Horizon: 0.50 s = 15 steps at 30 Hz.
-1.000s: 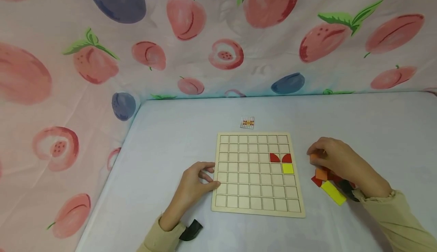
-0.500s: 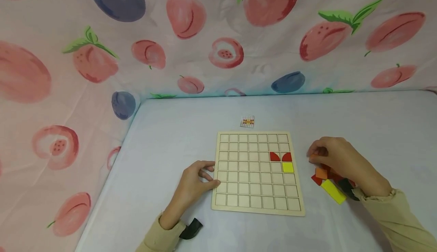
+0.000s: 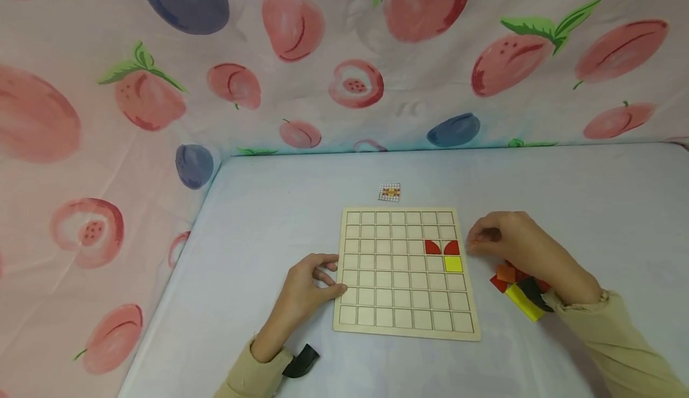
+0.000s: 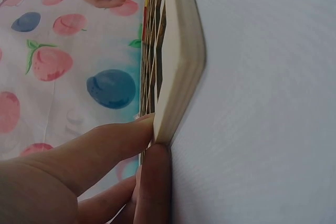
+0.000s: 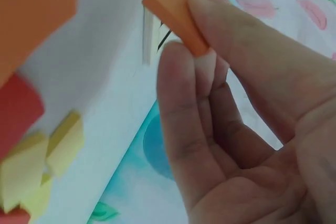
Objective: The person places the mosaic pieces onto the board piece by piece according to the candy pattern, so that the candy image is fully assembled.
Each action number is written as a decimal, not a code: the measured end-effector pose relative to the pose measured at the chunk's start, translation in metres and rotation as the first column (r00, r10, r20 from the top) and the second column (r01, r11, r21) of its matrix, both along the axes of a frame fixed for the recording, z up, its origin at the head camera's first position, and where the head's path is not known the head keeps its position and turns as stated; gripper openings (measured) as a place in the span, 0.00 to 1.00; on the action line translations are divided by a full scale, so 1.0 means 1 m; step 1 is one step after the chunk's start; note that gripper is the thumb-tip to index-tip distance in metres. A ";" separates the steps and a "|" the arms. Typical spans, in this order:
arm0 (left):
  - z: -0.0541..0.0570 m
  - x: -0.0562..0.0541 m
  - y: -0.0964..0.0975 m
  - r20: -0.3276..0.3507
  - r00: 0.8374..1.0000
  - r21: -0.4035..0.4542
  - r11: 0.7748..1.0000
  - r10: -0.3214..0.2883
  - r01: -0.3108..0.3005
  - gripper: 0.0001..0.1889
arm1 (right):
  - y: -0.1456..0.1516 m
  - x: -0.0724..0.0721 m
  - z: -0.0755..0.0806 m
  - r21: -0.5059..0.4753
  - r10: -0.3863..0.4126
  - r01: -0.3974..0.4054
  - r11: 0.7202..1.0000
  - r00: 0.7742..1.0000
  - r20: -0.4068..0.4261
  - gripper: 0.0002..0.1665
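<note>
The square wooden grid board [image 3: 393,279] lies flat on the table. Along its left edge, my left hand [image 3: 307,284] pinches the rim, thumb [image 4: 131,136] on the upper side and a finger against the side. Just off the board's right edge, my right hand [image 3: 511,242] holds a small orange block [image 5: 178,14] between thumb and fingertips. Two red quarter-round pieces [image 3: 433,247] and a yellow square [image 3: 454,264] sit in grid cells near the right side.
Below my right wrist lies a pile with another orange block [image 3: 505,273], a yellow piece [image 3: 523,303] and red pieces [image 3: 497,284], partly hidden by the arm. A small patterned grid card [image 3: 390,192] lies beyond the board. Fruit-print cloth [image 3: 409,93] hangs behind the table.
My right hand has moved left from the pile toward the board's right edge, carrying the orange block. The left hand stays at the board's left edge.
</note>
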<state>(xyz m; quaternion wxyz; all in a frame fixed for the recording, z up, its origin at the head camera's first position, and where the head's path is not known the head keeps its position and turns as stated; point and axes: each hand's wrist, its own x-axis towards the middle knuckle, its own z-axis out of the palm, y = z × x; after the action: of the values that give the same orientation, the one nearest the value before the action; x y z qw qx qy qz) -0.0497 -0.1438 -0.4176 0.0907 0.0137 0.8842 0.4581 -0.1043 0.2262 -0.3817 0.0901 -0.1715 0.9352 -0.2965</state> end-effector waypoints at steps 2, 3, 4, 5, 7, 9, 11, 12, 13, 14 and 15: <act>0.000 0.000 0.000 -0.002 1.000 -0.001 1.000 -0.001 0.001 0.27 | -0.005 -0.001 0.000 -0.022 0.013 -0.013 1.000 1.000 -0.001 0.06; 0.000 0.000 0.000 -0.002 1.000 -0.001 1.000 -0.001 0.001 0.27 | -0.008 -0.002 0.001 -0.030 0.022 -0.022 0.999 1.000 -0.002 0.06; 0.000 0.000 0.000 -0.003 1.000 -0.001 1.000 -0.002 0.002 0.27 | -0.010 -0.002 0.001 -0.037 0.028 -0.028 0.999 1.000 -0.005 0.06; 0.000 0.000 0.000 -0.003 1.000 -0.001 1.000 -0.002 0.002 0.27 | -0.013 -0.003 0.001 -0.044 0.033 -0.033 0.998 0.999 -0.007 0.06; 0.000 0.000 0.000 -0.003 1.000 0.000 1.000 -0.004 0.004 0.27 | -0.018 -0.003 0.002 -0.062 0.047 -0.048 0.997 0.999 -0.016 0.07; 0.000 0.000 0.000 -0.001 1.000 0.000 1.000 -0.003 0.003 0.27 | -0.022 -0.004 0.002 -0.079 0.059 -0.060 0.995 0.998 -0.016 0.06; 0.000 0.000 0.000 0.002 1.000 0.000 1.000 -0.001 0.001 0.27 | -0.025 -0.003 0.001 -0.107 0.075 -0.075 0.991 0.997 -0.009 0.06; 0.000 0.000 0.000 0.004 1.000 0.001 1.000 0.000 0.000 0.27 | -0.026 -0.003 0.002 -0.117 0.081 -0.081 0.990 0.997 -0.006 0.06; 0.000 0.001 0.000 0.005 1.000 0.001 1.000 0.001 -0.001 0.28 | -0.028 -0.003 0.002 -0.126 0.086 -0.085 0.988 0.996 0.003 0.06; 0.000 0.000 0.000 0.007 1.000 0.002 1.000 0.004 -0.004 0.28 | -0.030 -0.003 0.002 -0.133 0.092 -0.090 0.987 0.996 0.010 0.06; 0.000 0.000 0.000 0.007 1.000 0.001 1.000 0.004 -0.004 0.28 | -0.032 -0.003 0.002 -0.139 0.095 -0.092 0.986 0.995 0.018 0.06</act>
<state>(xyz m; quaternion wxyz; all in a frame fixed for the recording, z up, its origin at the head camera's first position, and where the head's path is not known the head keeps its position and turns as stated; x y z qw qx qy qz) -0.0492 -0.1440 -0.4180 0.0927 0.0103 0.8836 0.4588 -0.1073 0.1945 -0.3798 0.1031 -0.2173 0.9023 -0.3578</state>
